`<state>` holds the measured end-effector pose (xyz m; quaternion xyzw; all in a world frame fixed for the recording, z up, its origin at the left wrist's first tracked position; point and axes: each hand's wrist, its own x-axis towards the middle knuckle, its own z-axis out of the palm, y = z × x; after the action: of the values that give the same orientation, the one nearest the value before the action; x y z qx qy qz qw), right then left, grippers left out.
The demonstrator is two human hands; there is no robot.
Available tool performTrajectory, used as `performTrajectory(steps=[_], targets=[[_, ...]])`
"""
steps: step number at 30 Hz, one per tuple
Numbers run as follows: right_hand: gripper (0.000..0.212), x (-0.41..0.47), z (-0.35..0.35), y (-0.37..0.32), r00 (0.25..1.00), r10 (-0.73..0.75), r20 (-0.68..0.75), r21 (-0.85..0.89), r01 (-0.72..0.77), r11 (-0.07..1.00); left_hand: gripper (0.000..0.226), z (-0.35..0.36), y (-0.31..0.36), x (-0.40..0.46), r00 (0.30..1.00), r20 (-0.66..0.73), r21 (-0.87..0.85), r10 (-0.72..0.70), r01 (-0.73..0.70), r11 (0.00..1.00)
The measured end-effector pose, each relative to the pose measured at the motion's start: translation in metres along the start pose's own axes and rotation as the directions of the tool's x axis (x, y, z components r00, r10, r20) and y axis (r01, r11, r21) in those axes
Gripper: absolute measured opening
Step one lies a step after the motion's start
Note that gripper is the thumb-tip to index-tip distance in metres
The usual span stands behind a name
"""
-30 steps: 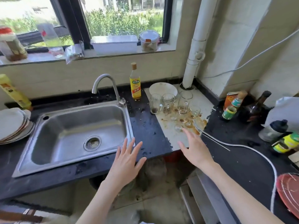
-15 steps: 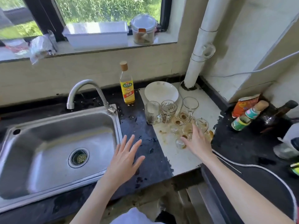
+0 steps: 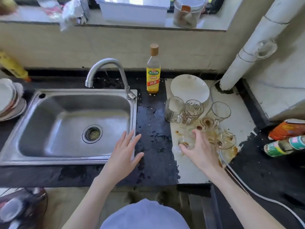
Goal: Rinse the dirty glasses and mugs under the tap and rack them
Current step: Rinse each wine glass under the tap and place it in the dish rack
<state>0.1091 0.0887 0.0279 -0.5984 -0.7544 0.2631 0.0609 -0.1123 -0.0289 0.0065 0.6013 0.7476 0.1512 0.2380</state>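
Right hand over the stained white board, fingers curled down around a small stained glass; thumb and fingertips meet its rim, but the palm hides most of it, so whether it is lifted off the board cannot be told. Left hand flat, fingers spread, holding nothing, over the sink's right rim and the wet black counter.

Glassware clusters just behind and right of the right hand: three glass mugs in a row at the back, one tipped small glass touching the hand's far side. More small stained glasses sit between, overlapped and blurred; count uncertain. A white plate leans behind the mugs.

One curved tap at the sink's back edge, no water visible. One yellow-labelled bottle stands between tap and plate. Stacked plates cut off at left.
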Motion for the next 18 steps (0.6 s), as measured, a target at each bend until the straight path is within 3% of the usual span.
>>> performTrajectory(steps=[5,10,18], targets=[[0.059,0.012,0.017,-0.083,0.976,-0.191,0.107,0.154,0.174,0.973,0.073,-0.025,-0.030,-0.006,0.999,-0.021,-0.187,-0.048,0.043,0.981],[0.058,0.029,0.058,-0.167,0.943,-0.252,0.216,0.330,0.172,0.928,0.092,-0.055,-0.075,0.004,0.997,-0.026,-0.372,-0.069,0.055,0.927],[0.057,0.067,0.114,-0.237,0.891,-0.288,0.351,0.531,0.065,0.845,0.059,-0.078,-0.147,0.042,0.980,-0.104,-0.613,-0.172,0.073,0.786]])
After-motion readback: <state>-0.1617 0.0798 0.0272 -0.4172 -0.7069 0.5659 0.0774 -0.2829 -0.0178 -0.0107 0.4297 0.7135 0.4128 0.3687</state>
